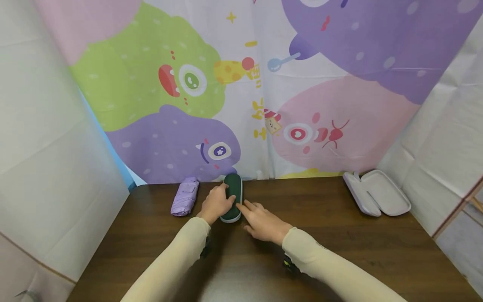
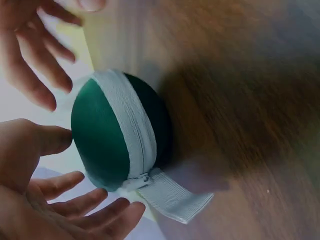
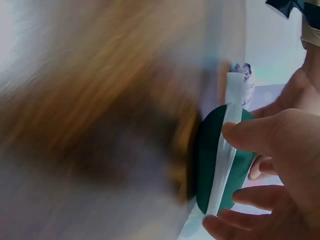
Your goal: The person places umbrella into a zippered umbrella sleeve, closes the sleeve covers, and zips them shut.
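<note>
A dark green zip case (image 1: pixel 233 188) with a white zipper band lies lengthwise near the back of the table. On its left side my left hand (image 1: pixel 216 203) holds it, thumb over the top and fingers along the edge. My right hand (image 1: pixel 264 221) is at the case's right side, fingers extended, fingertips right at the edge. In the left wrist view the rounded end of the case (image 2: pixel 102 135) faces the camera, and a pale zipper pull tab (image 2: pixel 177 197) hangs off it. The right thumb (image 3: pixel 250 132) overlaps the zipper band in the right wrist view.
To the left of the case lies a folded lilac umbrella (image 1: pixel 185 197). A light-coloured case (image 1: pixel 386 193) lies open at the table's back right. Behind the brown wooden table (image 1: pixel 332 251) hangs a cartoon-printed curtain (image 1: pixel 256 159), with white sheets on both sides.
</note>
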`<state>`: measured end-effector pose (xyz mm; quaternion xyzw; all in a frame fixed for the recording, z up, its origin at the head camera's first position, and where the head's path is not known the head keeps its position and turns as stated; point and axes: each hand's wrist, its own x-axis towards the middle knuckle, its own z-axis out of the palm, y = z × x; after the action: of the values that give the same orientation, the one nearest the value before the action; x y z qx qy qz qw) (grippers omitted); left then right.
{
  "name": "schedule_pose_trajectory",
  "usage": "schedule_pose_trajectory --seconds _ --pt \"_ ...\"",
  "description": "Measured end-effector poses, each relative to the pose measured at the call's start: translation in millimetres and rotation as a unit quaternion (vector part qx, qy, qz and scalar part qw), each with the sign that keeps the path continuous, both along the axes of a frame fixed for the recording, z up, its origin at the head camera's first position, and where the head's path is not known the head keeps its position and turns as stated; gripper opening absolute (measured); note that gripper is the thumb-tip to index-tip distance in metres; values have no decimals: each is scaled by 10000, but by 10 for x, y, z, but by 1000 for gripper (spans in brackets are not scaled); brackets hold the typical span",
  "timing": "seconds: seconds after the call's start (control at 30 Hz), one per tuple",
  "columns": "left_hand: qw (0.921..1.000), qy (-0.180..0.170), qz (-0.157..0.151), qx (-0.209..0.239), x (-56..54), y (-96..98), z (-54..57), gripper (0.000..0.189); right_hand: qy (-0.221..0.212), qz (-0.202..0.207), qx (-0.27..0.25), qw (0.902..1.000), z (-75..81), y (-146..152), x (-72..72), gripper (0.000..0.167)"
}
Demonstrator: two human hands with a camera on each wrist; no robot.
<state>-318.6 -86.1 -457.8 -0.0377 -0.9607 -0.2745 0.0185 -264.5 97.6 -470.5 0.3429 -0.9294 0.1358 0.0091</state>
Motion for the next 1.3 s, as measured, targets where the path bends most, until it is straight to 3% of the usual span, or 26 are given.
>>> schedule_pose_trajectory --seconds 0.2,0.43,0.87,1.17,1.3 --pt "9957 336 -445 -743 126 112 37 54 555 188 304 9978 65 261 100 66" --pt "9847 860 -919 -1203 293 220 91 54 634 221 521 9964 90 577 222 66" --pt "9745 1355 -1368 -1152 589 331 149 75 190 -414 -191 9988 50 936 278 70" --pt "9734 1643 -1361 -832 736 431 106 82 209 -1101 -909 9895 2 1010 300 75" --pt "9777 1596 -1246 -563 791 489 63 86 168 -1301 -1218 9838 -37 1019 313 76"
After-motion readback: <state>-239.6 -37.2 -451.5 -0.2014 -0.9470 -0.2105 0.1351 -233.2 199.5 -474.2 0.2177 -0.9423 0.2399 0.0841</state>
